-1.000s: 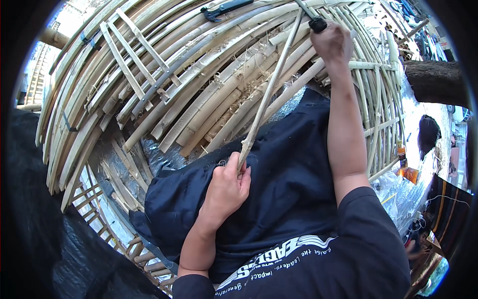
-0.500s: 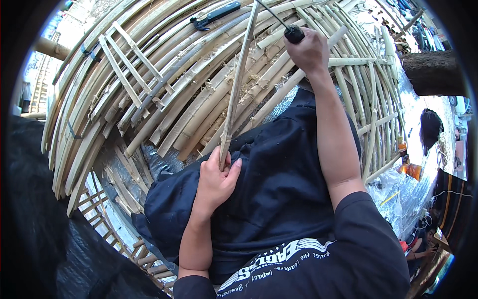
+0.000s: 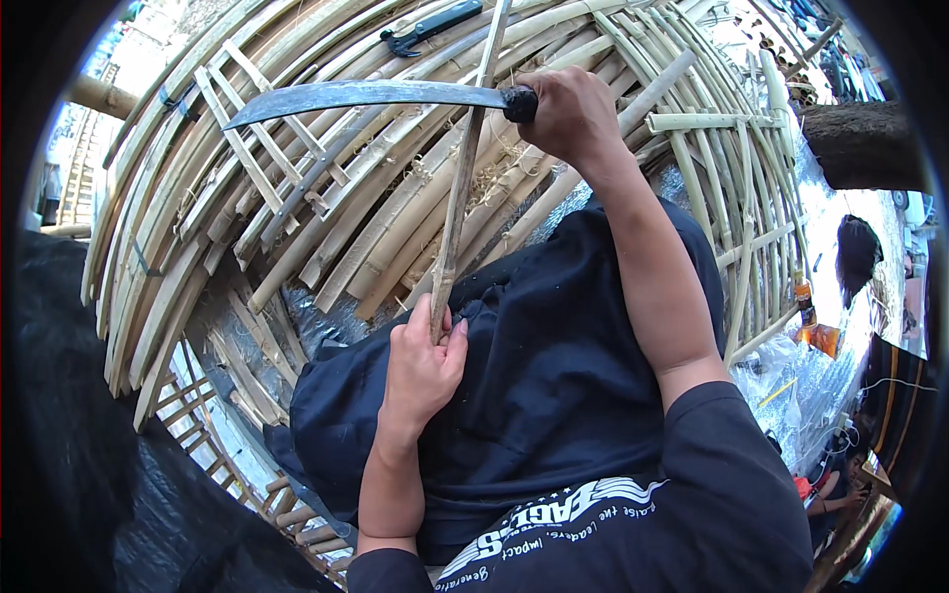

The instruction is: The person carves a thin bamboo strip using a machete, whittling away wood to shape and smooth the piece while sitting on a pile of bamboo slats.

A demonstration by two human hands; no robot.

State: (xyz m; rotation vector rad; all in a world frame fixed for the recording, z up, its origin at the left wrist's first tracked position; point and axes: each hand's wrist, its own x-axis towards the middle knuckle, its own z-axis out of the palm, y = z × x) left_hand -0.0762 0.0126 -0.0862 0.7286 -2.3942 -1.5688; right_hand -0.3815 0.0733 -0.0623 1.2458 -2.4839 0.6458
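My left hand [image 3: 423,361] is closed around the near end of a long, narrow bamboo strip [image 3: 457,203], which slants up and away past the top edge of the view. My right hand [image 3: 573,114] grips the dark handle of a machete [image 3: 371,94]. Its long grey blade points left and crosses the strip near the handle; whether the two touch, I cannot tell. A dark cloth [image 3: 554,326] covers my lap below both hands.
Many split bamboo strips [image 3: 395,237] lie piled in front of me. A small bamboo frame [image 3: 267,124] and a dark-handled tool with a hooked head [image 3: 432,28] rest on them. An amber bottle [image 3: 819,336] is at right. Another person [image 3: 840,484] shows at lower right.
The machete has swung from pointing up and away to lying across the strip, blade leftward. My right hand has come left and slightly nearer. My left hand has shifted slightly left with the strip.
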